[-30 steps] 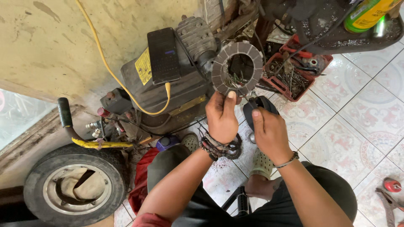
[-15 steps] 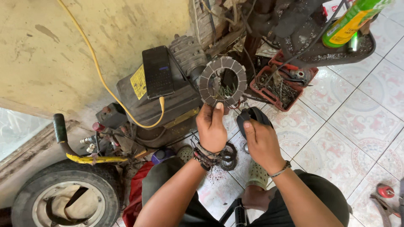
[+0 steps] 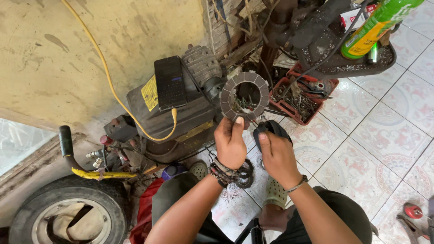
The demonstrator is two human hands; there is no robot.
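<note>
Wall: we see a stained yellow wall (image 3: 68, 54) filling the upper left, with a yellow cable (image 3: 118, 101) trailing down it.
Floor: patterned white tiles (image 3: 384, 135) lie to the right and under our knees.
Tyre: a black wheel (image 3: 68, 217) lies at the lower left corner.
Machine: a dark motor unit (image 3: 172, 108) stands against the wall, a black box (image 3: 170, 83) resting on top of it.
Tray: a red parts tray (image 3: 300, 101) full of small metal bits sits just beyond the ring.
Can: a green spray can (image 3: 377, 25) stands on a dark metal stand at top right.
Friction ring: the flat grey ring (image 3: 245, 96), segmented around its face, is held upright in the air, in front of the machine.
Left hand: our left hand (image 3: 230, 144) pinches the ring's lower edge between thumb and fingers, the grip closed on it.
Right hand: our right hand (image 3: 278, 156) is wrapped closed around a black rounded tool (image 3: 270, 130), just beside the left.
Handling: we judge the ring stiff, light and thin, its faces perhaps gritty or oily; the rim looks the best place to hold, sparing the pads.
</note>
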